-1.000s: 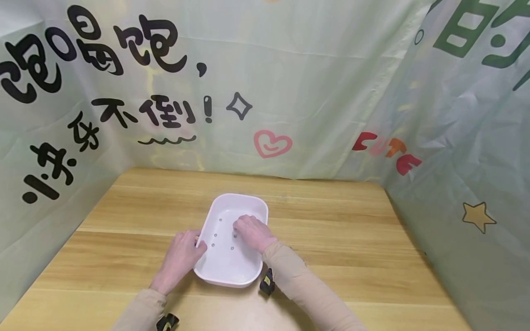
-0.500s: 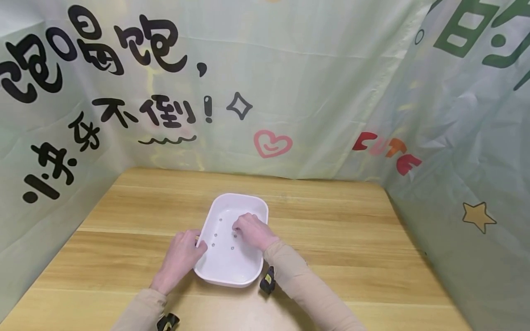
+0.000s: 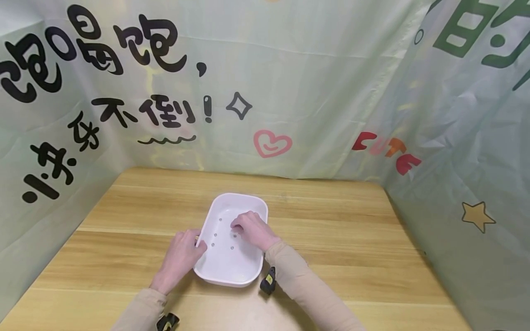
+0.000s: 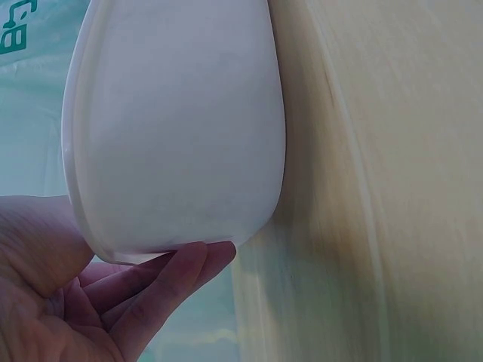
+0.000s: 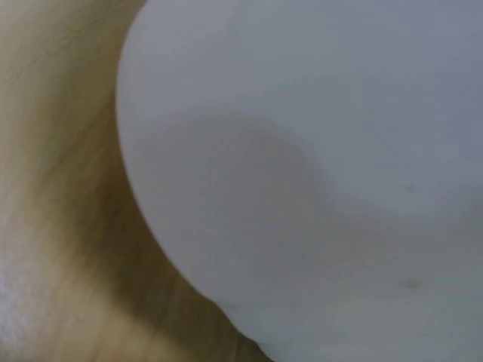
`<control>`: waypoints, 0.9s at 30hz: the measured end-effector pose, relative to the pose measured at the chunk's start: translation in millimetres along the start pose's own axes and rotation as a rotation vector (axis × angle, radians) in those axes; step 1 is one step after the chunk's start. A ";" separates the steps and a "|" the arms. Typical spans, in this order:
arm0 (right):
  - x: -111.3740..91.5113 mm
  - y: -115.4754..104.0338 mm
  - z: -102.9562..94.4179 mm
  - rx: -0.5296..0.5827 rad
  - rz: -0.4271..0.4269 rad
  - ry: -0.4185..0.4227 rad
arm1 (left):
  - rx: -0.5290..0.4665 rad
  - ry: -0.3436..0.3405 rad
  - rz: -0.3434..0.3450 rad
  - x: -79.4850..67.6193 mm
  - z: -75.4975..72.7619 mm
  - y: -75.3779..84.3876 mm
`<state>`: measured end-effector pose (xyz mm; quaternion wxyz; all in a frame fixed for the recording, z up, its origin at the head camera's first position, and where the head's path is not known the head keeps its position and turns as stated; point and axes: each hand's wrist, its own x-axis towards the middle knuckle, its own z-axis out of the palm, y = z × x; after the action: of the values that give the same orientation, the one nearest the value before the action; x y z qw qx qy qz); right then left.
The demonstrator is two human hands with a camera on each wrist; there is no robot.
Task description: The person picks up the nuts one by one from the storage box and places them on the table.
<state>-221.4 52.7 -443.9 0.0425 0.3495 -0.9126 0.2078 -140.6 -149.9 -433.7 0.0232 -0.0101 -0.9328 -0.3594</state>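
Observation:
A white rectangular plastic tub point(image 3: 225, 269) with rounded corners stands on the wooden table, slightly turned. Several tiny grey round pieces, such as the one nearest the front point(image 3: 232, 248), lie scattered on its floor; they are too small to identify. My left hand point(image 3: 182, 253) grips the tub's left side, thumb over the rim and fingers against the outer wall point(image 4: 173, 128). Inside the tub, over its right half, my right hand point(image 3: 252, 230) points its bent fingers down, close to another grey piece point(image 3: 235, 236). Its fingertips are too small to show whether they pinch anything.
The wooden table point(image 3: 331, 230) extends around the tub on all sides. Light green printed cloth point(image 3: 310, 92) hangs behind the table and along both sides. Each wrist wears a small black device, the right one point(image 3: 268, 281) beside the tub's near right corner.
My right hand has shifted slightly up and left inside the tub. The left hand, the tub and the visible grey pieces stay where they were.

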 end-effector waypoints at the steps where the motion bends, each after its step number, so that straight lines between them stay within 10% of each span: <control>1: -0.1 0.3 0.2 0.001 -0.002 0.003 | 0.000 -0.001 0.000 0.0 0.0 0.1; 27: -17.6 -2.8 -6.8 0.140 0.011 0.229 | 0.016 0.005 0.007 0.5 0.3 -0.7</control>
<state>-206.8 64.5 -440.6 0.1209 0.3204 -0.8870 0.3098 -141.1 -150.3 -434.3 0.0268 -0.0122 -0.9356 -0.3520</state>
